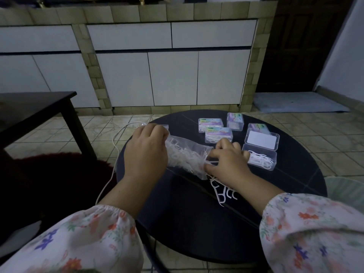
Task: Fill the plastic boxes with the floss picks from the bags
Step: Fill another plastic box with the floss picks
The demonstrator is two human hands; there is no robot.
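A clear plastic bag (184, 154) full of white floss picks lies on the round dark table (187, 213). My left hand (146, 149) grips its left end. My right hand (226, 162) pinches at the bag's open right end among the picks. A few loose floss picks (223, 191) lie on the table under my right wrist. An open clear box (261, 154) with some picks in it sits just right of my right hand, its lid tipped back. Several closed, labelled boxes (218, 133) stand behind it.
Another clear box (164, 126) peeks out behind my left hand. A white cable (116, 142) hangs off the table's left side. A dark low table (35, 107) stands at left, a red rug (65, 174) below it, and tiled cabinets behind.
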